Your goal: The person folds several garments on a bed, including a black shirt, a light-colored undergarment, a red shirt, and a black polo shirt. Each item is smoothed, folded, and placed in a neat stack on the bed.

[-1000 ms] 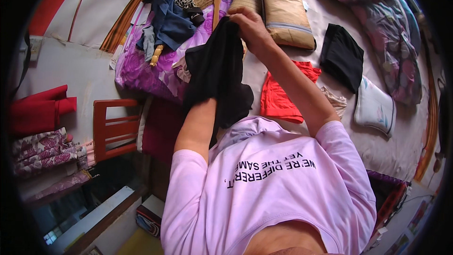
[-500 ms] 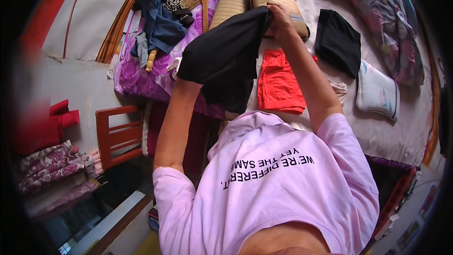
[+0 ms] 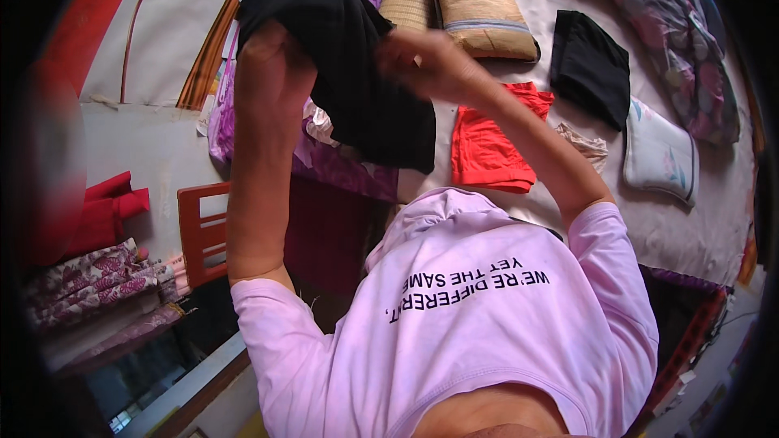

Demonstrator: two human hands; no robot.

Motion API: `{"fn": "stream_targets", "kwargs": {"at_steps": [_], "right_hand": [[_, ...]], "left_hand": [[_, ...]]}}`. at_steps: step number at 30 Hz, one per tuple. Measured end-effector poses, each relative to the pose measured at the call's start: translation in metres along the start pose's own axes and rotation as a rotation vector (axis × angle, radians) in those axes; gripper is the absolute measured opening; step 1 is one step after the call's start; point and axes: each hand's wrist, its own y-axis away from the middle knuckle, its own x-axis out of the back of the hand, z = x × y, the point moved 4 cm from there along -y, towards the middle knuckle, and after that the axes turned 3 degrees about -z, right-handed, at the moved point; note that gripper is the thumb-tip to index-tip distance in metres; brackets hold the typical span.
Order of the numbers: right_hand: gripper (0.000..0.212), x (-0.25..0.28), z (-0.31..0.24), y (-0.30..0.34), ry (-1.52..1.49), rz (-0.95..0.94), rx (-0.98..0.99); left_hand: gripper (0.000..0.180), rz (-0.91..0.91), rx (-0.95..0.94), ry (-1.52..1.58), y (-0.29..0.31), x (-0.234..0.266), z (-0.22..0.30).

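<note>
A bed (image 3: 698, 219) under a pale, smooth sheet fills the room's right side. Both hands hold a soft black garment (image 3: 357, 73) above its left edge: the left hand (image 3: 272, 53) grips the cloth, and the blurred right hand (image 3: 418, 61) pinches it. A folded red cloth (image 3: 487, 150) lies nearby.

I'm in a pale pink, short-sleeved cotton T-shirt (image 3: 487, 332) w/ dark block lettering printed across the chest. Sleeves end approx. at upper arm; forearms bare, no watch/rings visible.
</note>
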Motion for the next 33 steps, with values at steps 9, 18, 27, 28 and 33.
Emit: {"fn": "stream_targets", "kwargs": {"at_steps": [9, 18, 27, 28, 33], "right_hand": [[0.027, -0.008, 0.021, -0.001, 0.707, -0.077, -0.108], [0.022, 0.04, 0.019, -0.045, 0.054, 0.285, -0.104], [0.017, 0.118, -0.054, -0.045, -1.053, 0.375, -0.022], [0.019, 0.122, -0.047, -0.043, -1.117, 0.33, -0.059], [0.024, 0.113, -0.032, -0.045, -1.342, 0.156, -0.101]], "left_hand": [[0.022, 0.053, -0.263, -0.306, -0.03, -0.034, 0.046], [0.025, 0.082, -0.499, -1.607, -0.046, -0.072, 0.008], [0.031, 0.21, -0.169, -1.681, -0.068, 0.017, 0.017], [0.031, 0.16, -0.161, -1.727, -0.071, 0.03, 0.012], [0.024, -0.074, -0.441, -1.716, -0.06, 0.055, -0.037]]}}
